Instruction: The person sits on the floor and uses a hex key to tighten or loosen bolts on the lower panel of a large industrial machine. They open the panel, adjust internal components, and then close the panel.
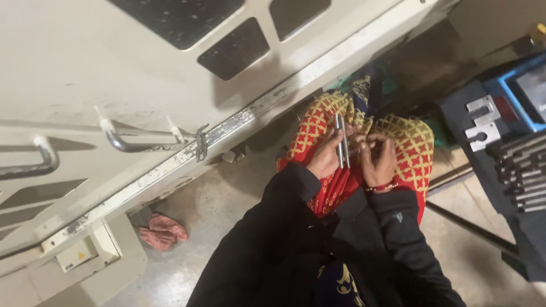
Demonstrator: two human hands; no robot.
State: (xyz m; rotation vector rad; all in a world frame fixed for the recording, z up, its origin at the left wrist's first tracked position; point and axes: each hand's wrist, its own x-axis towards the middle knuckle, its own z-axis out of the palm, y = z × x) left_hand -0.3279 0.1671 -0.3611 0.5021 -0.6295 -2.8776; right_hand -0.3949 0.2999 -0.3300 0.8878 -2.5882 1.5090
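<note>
Your left hand [325,159] is closed around two thin metal rods [341,141], fingers wrapped at their lower half, thumb side toward you. The rods stand near upright, side by side and touching, tips pointing to 12 o'clock. They sit over your lap, above the red and yellow patterned cloth [315,122].

Your right hand [380,162] is just beside them at 3 o'clock, fingers curled inward toward the rods. Whether it pinches anything or touches the rods, you can't tell; the fingertips are blurred. A red bangle [382,187] rings that wrist. Both sleeves are black.

Count: two rods in hand. At 3 o'clock from your hands, a dark tray [500,170] holds a stack of more rods [526,173], roughly eight or more, exact number unclear. Two grey slotted metal plates [482,122] lie at the tray's upper end, next to a blue device [526,85].

At 9 to 11 o'clock stands a big cream machine housing [102,74] with two bent metal handles [128,142]. One pink rag [162,230] lies on the floor at 8 o'clock, near the housing's base.
</note>
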